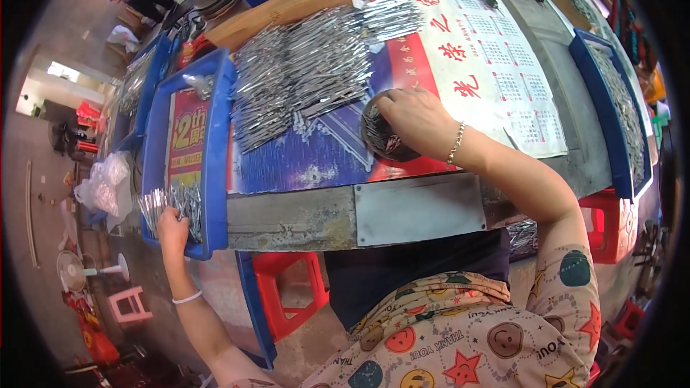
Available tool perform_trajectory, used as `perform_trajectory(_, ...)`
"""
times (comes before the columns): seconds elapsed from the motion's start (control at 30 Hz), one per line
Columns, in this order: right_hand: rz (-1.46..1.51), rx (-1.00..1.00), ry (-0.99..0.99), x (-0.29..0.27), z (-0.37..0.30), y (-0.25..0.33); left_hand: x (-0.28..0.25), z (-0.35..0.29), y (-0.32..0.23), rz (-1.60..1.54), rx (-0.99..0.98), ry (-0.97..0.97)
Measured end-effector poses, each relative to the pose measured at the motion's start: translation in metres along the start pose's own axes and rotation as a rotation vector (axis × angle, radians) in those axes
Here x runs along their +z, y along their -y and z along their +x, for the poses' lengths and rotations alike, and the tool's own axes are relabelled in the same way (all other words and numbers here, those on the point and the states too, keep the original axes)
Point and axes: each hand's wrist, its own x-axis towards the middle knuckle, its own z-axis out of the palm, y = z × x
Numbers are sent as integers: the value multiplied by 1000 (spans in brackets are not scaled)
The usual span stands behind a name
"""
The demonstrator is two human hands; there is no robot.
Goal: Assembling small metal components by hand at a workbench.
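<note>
A cluttered workbench (302,219): the left hand (171,226) grips a bundle of metal strips (171,205) in the blue tray (215,172); the right hand (410,118) clasps a bunch (377,133) beside the big pile (302,72). Sorting seems underway; aligning ends likely matters.

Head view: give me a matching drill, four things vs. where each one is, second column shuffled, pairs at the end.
Things:
1. left hand
2. right hand
3. pile of thin metal pieces
4. red plastic stool

Places:
A. spread over the poster on the bench top
B. under the bench, on the floor
C. on a dark round bundle of metal pieces at mid-bench
D. gripping a bunch of metal pieces in the blue tray at the bench's left end

Pairs: 1-D, 2-C, 3-A, 4-B
</note>
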Motion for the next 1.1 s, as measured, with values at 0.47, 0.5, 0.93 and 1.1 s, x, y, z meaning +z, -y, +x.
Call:
perform_trajectory(0.47, 1193, 364, 25, -23, -14, -22, -3, -8, -2, -322, -72, -325)
perform_trajectory(0.5, 1297, 408, 74, -27, -18, -22, -5, -14, -1, -438, -25, -397)
perform_trajectory(0.93, 1822, 457, 302, -46, -93, 22, -61, -203, -235, -1333, 124, 469)
perform_trajectory(1.1, 1761, 386, 500, -43, -117, 43, -40, -217, -277, -1405, 400, 594)
